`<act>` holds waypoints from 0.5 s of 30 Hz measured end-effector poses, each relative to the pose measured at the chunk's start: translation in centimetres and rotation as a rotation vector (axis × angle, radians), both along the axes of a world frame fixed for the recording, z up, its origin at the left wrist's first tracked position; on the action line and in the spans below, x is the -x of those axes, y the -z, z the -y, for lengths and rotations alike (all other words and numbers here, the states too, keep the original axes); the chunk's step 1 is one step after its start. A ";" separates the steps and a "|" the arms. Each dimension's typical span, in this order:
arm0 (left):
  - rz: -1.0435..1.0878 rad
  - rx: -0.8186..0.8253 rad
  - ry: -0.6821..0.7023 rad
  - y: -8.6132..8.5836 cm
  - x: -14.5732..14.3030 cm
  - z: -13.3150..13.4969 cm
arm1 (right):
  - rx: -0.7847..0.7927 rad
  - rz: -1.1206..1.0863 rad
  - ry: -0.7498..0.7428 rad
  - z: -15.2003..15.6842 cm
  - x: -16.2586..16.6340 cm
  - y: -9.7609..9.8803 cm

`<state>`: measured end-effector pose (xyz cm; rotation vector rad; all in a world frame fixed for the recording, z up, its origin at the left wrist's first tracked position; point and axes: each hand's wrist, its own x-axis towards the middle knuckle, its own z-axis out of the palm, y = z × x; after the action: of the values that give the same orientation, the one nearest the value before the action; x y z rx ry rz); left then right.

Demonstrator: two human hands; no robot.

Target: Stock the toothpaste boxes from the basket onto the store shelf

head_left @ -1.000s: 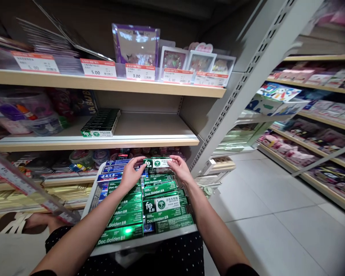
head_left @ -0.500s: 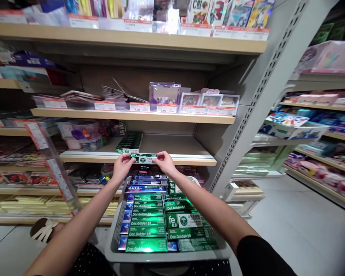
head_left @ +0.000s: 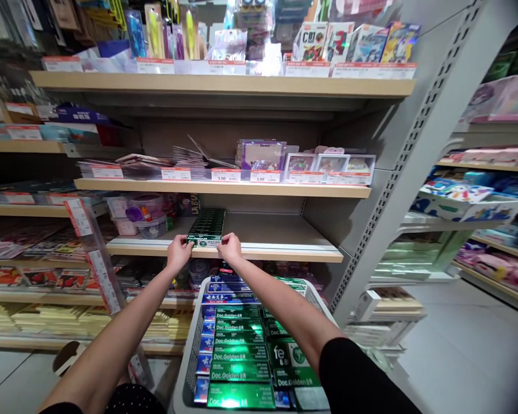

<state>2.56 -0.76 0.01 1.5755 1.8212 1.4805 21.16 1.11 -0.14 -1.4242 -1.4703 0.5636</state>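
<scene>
My left hand (head_left: pixel 178 251) and my right hand (head_left: pixel 230 247) each pinch one end of a green toothpaste box (head_left: pixel 204 242). I hold it level at the front edge of the wooden shelf (head_left: pixel 267 251), right against the stack of the same green boxes (head_left: pixel 208 224) that lies there. Below my arms stands a grey basket (head_left: pixel 185 368) filled with several green and blue toothpaste boxes (head_left: pixel 239 353).
Shelves above carry price tags, framed cards and packets (head_left: pixel 328 167). A clear plastic tub (head_left: pixel 144 214) sits left of the stack; the shelf to its right is bare. A grey slanted upright (head_left: pixel 397 172) bounds the shelving. An aisle with tiled floor (head_left: pixel 461 345) runs to the right.
Both hands lifted the green box out of the basket, carried it up and forward, and now hold it at the shelf edge by the stack. The view has tilted upward.
</scene>
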 end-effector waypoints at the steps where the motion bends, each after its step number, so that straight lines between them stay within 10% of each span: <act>1: -0.012 -0.003 0.003 0.0 0.1 -0.1 | -0.005 0.021 0.006 -0.2 0.0 0.0; 15: -0.119 0.021 0.023 -0.8 0.7 -3.0 | 0.012 0.108 0.004 -2.8 -0.5 -0.6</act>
<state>1.83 2.23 0.82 1.7021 1.8698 1.3797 21.68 3.89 0.47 -1.4865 -1.5508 0.5004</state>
